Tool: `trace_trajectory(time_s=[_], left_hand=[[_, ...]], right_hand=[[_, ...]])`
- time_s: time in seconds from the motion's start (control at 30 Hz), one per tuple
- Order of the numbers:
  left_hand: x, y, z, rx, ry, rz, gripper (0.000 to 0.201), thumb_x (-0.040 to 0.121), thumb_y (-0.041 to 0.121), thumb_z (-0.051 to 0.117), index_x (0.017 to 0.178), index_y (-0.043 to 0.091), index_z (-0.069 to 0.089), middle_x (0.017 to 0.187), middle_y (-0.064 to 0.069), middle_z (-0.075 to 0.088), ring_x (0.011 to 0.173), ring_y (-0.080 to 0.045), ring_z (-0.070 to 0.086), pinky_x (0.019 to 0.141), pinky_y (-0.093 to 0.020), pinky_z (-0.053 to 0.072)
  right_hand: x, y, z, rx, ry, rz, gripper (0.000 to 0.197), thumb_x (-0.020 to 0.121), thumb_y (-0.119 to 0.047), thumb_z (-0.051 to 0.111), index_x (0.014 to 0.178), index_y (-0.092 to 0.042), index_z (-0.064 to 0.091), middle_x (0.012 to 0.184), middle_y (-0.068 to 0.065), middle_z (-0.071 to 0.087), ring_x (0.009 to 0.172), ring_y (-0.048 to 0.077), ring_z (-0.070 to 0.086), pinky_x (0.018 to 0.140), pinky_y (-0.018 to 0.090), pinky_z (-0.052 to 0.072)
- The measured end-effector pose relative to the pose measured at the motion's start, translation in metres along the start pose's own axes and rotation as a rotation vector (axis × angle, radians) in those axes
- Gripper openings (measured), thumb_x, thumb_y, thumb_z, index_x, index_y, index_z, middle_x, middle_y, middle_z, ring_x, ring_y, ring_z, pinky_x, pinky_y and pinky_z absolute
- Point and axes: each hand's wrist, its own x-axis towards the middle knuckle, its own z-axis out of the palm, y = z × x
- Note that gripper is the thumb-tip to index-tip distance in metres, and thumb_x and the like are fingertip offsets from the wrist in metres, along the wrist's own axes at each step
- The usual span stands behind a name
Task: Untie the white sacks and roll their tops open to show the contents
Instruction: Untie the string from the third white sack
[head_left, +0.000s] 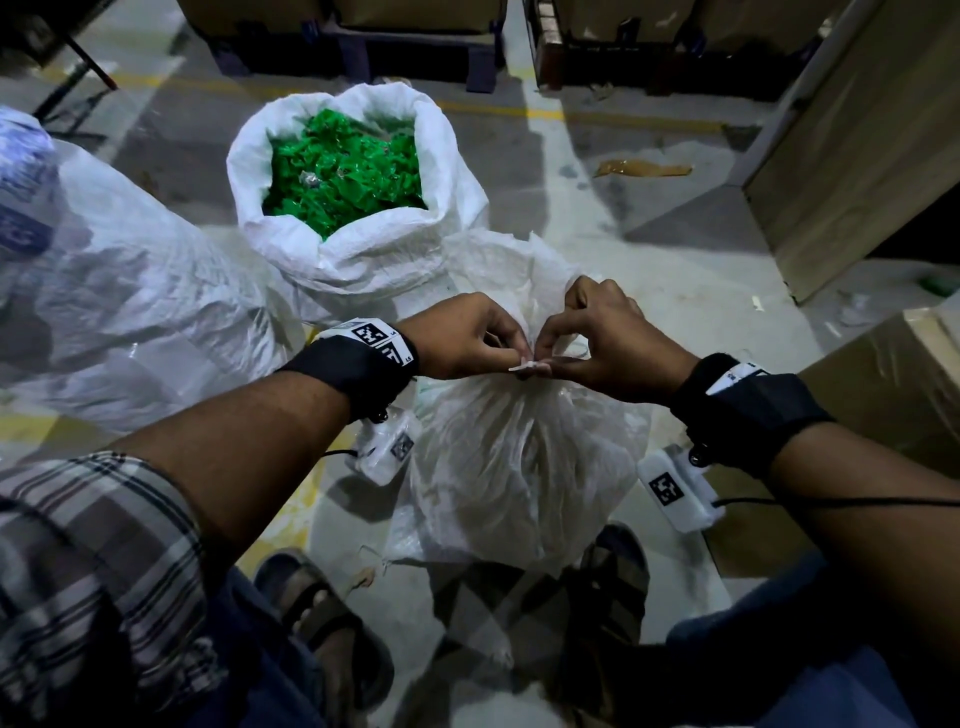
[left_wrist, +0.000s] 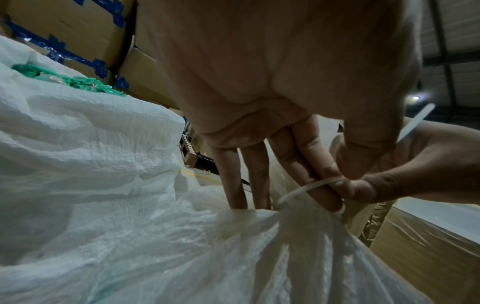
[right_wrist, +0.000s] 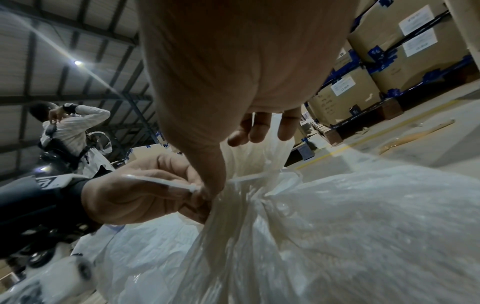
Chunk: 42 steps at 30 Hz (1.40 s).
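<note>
step: untying front sack (head_left: 519, 457), behind it open sack (head_left: 353, 244) already rolled
hands: left hand (head_left: 462, 338), right hand (head_left: 613, 343) both pinching tie (head_left: 527, 368) at neck
next: judged, loosen tie, roll top

Right in front of us a white sack (head_left: 519, 467) stands on the floor, its neck bunched tight and cinched by a white plastic tie (left_wrist: 303, 188). Beyond it we see a second white sack (head_left: 358, 244) upright, its top rolled open around green plastic pieces (head_left: 343, 171). A third white sack (head_left: 135, 291) lies at our left, closed.
</note>
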Motion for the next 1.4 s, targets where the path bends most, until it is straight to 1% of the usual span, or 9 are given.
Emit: trace_trajectory(time_s=[0.17, 0.3, 0.47, 0.63, 0.8, 0.93, 1.1, 1.23, 1.4], left_hand=[[0.0, 0.0, 0.001, -0.01, 0.013, -0.004, 0.01, 0.089, 0.023, 0.07, 0.085, 0.024, 0.079, 0.065, 0.018, 0.067, 0.058, 0.005, 0.053, 0.06, -0.012, 0.038], [-0.001, 0.0, 0.001, -0.001, 0.017, -0.002, 0.011, 0.088, 0.022, 0.07, 0.083, 0.026, 0.079, 0.063, 0.02, 0.066, 0.056, 0.006, 0.052, 0.057, -0.009, 0.036], [0.0, -0.003, 0.0, 0.027, 0.013, 0.002, 0.011, 0.087, 0.022, 0.069, 0.086, 0.024, 0.08, 0.065, 0.025, 0.066, 0.059, 0.009, 0.056, 0.056, -0.005, 0.035], [0.001, -0.004, 0.001, -0.001, 0.022, 0.003, 0.008, 0.087, 0.028, 0.073, 0.087, 0.024, 0.08, 0.076, 0.021, 0.073, 0.067, 0.009, 0.06, 0.063, -0.006, 0.039], [0.002, -0.005, 0.002, -0.019, 0.023, 0.004, 0.008, 0.087, 0.025, 0.073, 0.086, 0.022, 0.08, 0.067, 0.024, 0.069, 0.06, 0.009, 0.057, 0.058, -0.004, 0.036], [0.002, -0.006, 0.002, -0.013, 0.008, -0.013, 0.009, 0.087, 0.023, 0.071, 0.086, 0.024, 0.08, 0.073, 0.02, 0.073, 0.064, 0.008, 0.059, 0.06, -0.006, 0.038], [0.0, -0.007, 0.001, -0.036, 0.027, -0.023, 0.008, 0.087, 0.022, 0.071, 0.086, 0.021, 0.079, 0.078, 0.017, 0.074, 0.067, 0.008, 0.061, 0.063, -0.006, 0.039], [0.001, 0.0, -0.006, 0.104, 0.001, -0.046, 0.01, 0.088, 0.03, 0.071, 0.088, 0.024, 0.078, 0.08, 0.011, 0.076, 0.072, -0.001, 0.066, 0.068, -0.023, 0.049], [0.001, 0.015, -0.019, 0.267, -0.097, -0.013, 0.015, 0.093, 0.035, 0.065, 0.087, 0.024, 0.073, 0.075, 0.018, 0.074, 0.059, 0.006, 0.067, 0.065, -0.018, 0.047]], right_hand=[[0.001, 0.008, -0.002, -0.122, -0.039, 0.077, 0.014, 0.085, -0.049, 0.071, 0.094, -0.038, 0.068, 0.094, -0.009, 0.033, 0.095, 0.015, 0.031, 0.087, 0.039, 0.035], [-0.001, 0.005, -0.002, -0.123, -0.024, 0.059, 0.015, 0.084, -0.047, 0.074, 0.095, -0.037, 0.07, 0.095, -0.008, 0.036, 0.095, 0.017, 0.033, 0.088, 0.04, 0.038], [-0.001, -0.005, -0.001, -0.116, 0.026, -0.038, 0.015, 0.082, -0.046, 0.076, 0.094, -0.037, 0.074, 0.093, -0.005, 0.038, 0.092, 0.015, 0.033, 0.081, 0.034, 0.033], [0.001, 0.005, -0.003, -0.203, 0.01, 0.008, 0.012, 0.085, -0.044, 0.073, 0.094, -0.036, 0.072, 0.093, -0.008, 0.036, 0.092, 0.014, 0.029, 0.08, 0.032, 0.026], [-0.003, 0.007, -0.001, -0.169, -0.002, 0.015, 0.014, 0.084, -0.04, 0.075, 0.096, -0.034, 0.071, 0.093, -0.007, 0.036, 0.091, 0.014, 0.03, 0.083, 0.037, 0.036], [-0.001, -0.001, 0.001, -0.132, 0.01, -0.036, 0.015, 0.081, -0.048, 0.076, 0.092, -0.038, 0.071, 0.092, -0.006, 0.035, 0.089, 0.014, 0.03, 0.078, 0.03, 0.026], [-0.002, 0.01, -0.003, -0.298, -0.087, 0.073, 0.002, 0.084, -0.033, 0.07, 0.085, -0.032, 0.07, 0.097, -0.005, 0.04, 0.098, 0.021, 0.039, 0.08, 0.033, 0.03], [-0.006, 0.004, 0.0, -0.147, -0.142, 0.05, 0.02, 0.08, -0.046, 0.071, 0.096, -0.033, 0.071, 0.098, -0.006, 0.045, 0.098, 0.02, 0.048, 0.083, 0.033, 0.04], [-0.009, -0.004, 0.006, 0.072, -0.174, 0.06, 0.035, 0.078, -0.053, 0.076, 0.1, -0.027, 0.068, 0.1, -0.007, 0.049, 0.089, 0.01, 0.052, 0.083, 0.032, 0.051]])
